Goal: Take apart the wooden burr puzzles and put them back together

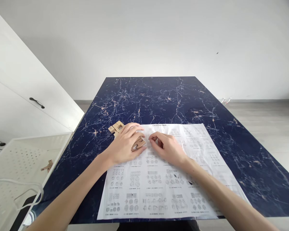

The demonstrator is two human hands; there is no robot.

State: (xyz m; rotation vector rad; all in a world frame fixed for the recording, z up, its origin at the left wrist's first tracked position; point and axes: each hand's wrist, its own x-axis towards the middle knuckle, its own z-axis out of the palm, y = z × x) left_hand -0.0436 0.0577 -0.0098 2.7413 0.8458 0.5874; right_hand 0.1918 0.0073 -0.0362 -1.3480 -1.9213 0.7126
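A light wooden puzzle piece (141, 142) with a dark printed mark and a curved notch sits between the thumb and fingers of my left hand (127, 142). The palm side of that hand and part of the piece are hidden. Just right of it, my right hand (167, 146) is curled, its thumb and index finger brought together in a pinch with nothing visible at the tips. A printed sheet (159, 179) of small puzzle diagrams lies beneath both hands. Beyond my left hand's knuckles, several notched wooden pieces (117, 127) rest together at the sheet's upper left corner.
The dark blue marbled table (149, 99) reaches toward a white wall. To the left stands a white cabinet (26, 80) with a black handle. A white perforated tray (21, 160) below the table's left edge holds a wooden piece (47, 166) and a white cable (19, 183).
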